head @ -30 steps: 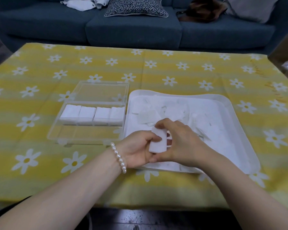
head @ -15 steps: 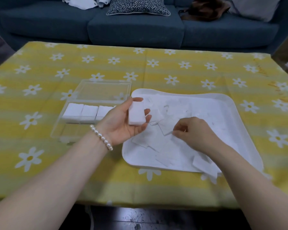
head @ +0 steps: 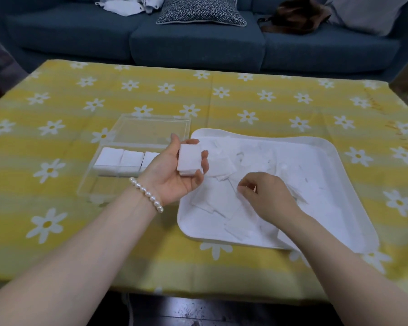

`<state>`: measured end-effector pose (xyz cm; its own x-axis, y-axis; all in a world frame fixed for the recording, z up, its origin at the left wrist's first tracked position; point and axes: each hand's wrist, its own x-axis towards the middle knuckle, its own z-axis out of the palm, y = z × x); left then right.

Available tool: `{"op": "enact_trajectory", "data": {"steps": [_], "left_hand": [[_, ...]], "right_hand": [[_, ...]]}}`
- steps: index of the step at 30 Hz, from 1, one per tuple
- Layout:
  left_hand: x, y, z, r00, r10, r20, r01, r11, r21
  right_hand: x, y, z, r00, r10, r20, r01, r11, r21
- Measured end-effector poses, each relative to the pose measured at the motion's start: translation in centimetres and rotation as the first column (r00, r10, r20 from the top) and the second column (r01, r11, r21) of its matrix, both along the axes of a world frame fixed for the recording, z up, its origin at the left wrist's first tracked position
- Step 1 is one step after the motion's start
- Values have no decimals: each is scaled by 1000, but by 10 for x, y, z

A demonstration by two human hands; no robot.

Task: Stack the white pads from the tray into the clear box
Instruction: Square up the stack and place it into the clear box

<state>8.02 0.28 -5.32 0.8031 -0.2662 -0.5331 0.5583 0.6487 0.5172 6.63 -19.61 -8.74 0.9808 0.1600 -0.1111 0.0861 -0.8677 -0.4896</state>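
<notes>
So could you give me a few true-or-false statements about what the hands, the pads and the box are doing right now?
1. The left hand holds a small stack of pads, palm up. True.
2. The clear box holds no pads. False: a row of pads in the box already sits there.
3. The right hand is over the white tray, fingers at the loose pads. True.
4. The tray sits left of the box. False: it sits to the box's right.
</notes>
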Motion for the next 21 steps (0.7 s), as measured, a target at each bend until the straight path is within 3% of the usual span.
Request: {"op": "enact_trajectory", "data": {"steps": [6,8,12,14,16,18,21], "left_hand": [[-4,0,-2,999,-15,-50,15,1000,15],[-5,-2,-6,994,-52,-95,55,998,22],[-7,-6,-6,986,-86,-146,86,996,-4],[-8,-6,-5,985,-86,-147,87,996,-1],[-9,-5,-4,986,-84,-143,85,996,1],[-10,-6,-4,986,-83,-144,85,996,3],[-12,-9,-5,984,-89,-155,95,995,32]], "right_hand": [[30,14,-3,970,-43,241,29,998,61],[49,26,-5,971,-84,222,83,996,17],[71,44,-14,994,-24,110,55,957,-284],[73,46,-18,995,-35,95,62,952,-301],[70,45,-18,991,-39,126,66,974,-215],[65,42,-15,989,-69,130,73,997,-24],[53,35,1,978,-196,71,172,951,258]]}}
